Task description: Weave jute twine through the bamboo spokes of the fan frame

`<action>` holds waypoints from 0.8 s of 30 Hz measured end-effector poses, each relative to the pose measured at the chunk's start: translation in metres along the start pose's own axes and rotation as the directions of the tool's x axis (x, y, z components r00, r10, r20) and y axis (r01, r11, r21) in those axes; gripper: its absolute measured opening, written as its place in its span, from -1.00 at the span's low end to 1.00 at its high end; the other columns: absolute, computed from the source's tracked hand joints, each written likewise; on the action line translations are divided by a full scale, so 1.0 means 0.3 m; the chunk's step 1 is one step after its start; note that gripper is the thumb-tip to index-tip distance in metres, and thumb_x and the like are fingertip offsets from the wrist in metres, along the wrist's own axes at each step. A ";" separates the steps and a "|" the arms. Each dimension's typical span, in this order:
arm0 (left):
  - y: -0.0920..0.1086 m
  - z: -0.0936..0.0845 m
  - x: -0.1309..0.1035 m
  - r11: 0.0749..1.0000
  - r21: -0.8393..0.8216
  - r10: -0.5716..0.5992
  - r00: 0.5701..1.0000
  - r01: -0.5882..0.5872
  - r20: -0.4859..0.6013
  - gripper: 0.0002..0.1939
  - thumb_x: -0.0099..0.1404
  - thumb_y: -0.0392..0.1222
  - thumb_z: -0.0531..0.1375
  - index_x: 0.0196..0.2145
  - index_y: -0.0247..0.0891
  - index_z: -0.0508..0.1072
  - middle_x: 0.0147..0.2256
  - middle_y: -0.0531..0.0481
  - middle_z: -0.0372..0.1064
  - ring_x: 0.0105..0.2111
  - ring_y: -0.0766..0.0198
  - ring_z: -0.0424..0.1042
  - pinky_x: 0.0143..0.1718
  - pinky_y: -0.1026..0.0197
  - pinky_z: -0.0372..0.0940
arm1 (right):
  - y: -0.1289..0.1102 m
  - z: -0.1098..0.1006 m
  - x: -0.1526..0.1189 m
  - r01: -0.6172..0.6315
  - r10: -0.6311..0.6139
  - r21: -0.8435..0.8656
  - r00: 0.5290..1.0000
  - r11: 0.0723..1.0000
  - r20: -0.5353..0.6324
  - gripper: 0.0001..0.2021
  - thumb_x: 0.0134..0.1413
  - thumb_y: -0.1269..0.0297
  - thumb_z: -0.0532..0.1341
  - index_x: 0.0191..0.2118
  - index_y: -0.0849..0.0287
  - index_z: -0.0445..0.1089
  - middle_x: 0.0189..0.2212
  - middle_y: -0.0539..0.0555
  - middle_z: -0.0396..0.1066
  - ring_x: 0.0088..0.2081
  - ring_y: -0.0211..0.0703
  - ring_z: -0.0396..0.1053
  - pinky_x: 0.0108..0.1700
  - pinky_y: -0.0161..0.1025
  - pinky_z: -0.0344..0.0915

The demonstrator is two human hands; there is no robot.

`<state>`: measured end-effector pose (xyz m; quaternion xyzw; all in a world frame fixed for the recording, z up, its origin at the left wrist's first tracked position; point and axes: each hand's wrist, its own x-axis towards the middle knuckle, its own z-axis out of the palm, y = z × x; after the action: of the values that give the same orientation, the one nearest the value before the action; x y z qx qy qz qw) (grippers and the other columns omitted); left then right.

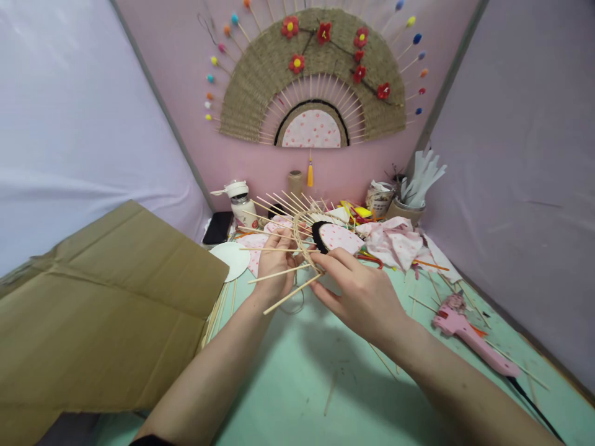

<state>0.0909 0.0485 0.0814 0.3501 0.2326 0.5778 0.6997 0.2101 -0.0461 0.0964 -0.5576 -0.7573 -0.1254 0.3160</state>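
Observation:
Between my hands is a half-made hand fan, with thin wooden sticks spreading from a half-round centre of pink-dotted fabric edged in black. Beige twine runs across the sticks in an arc, and a loose loop of it hangs below. My left hand is closed around the fan from behind, its fingers partly hidden by the sticks. With fingers bent, my right hand pinches the twine where it meets the nearest sticks. The exact grip of its fingertips is partly hidden.
A cardboard sheet rises at the left. On the green table lie a pink glue gun, loose sticks and crumpled dotted fabric. Behind are a white bottle, a phone and a jar. A large woven fan hangs on the wall.

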 end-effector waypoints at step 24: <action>0.085 0.000 0.012 0.998 0.066 -0.023 0.995 0.017 0.097 -0.86 0.14 -0.22 0.28 -0.36 -0.30 0.40 -0.20 -0.10 0.48 -0.22 0.19 0.49 -0.29 0.19 0.42 | -0.009 0.185 0.031 -0.322 0.241 0.633 0.729 -0.704 0.640 -0.57 0.03 -0.20 0.14 -0.17 0.04 0.37 -0.16 0.06 0.45 -0.10 -0.16 0.39 -0.07 -0.16 0.35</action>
<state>0.0753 0.0544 0.1010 0.3982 0.2202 0.5451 0.7042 0.1871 -0.0097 0.0600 -0.2274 -0.1997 0.7225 0.6216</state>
